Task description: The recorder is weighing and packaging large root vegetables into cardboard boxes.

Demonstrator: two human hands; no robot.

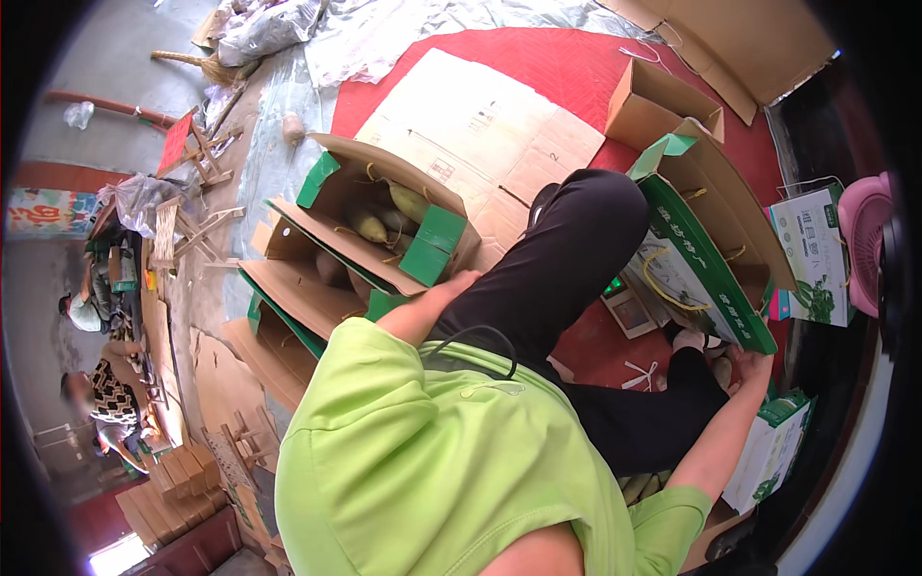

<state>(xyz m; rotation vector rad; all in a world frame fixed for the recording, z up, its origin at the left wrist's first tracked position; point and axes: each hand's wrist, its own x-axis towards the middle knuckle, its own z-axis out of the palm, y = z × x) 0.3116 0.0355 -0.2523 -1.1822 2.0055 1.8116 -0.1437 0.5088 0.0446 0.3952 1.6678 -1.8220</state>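
My right hand grips the lower corner of an open green-and-white carton with a yellow cord handle, which stands tilted at the right. The carton's inside shows bare cardboard where visible. My left hand lies between my thigh and the near corner of an open carton, its visible fingers stretched out; some are hidden. Long pale-green radishes lie in that carton. Just nearer stands another open carton, with dark rounded shapes inside.
A flattened cardboard sheet covers part of the red floor. Behind the tilted carton are a plain box and a closed carton. A small scale with a lit display sits by my foot. People work at the far left.
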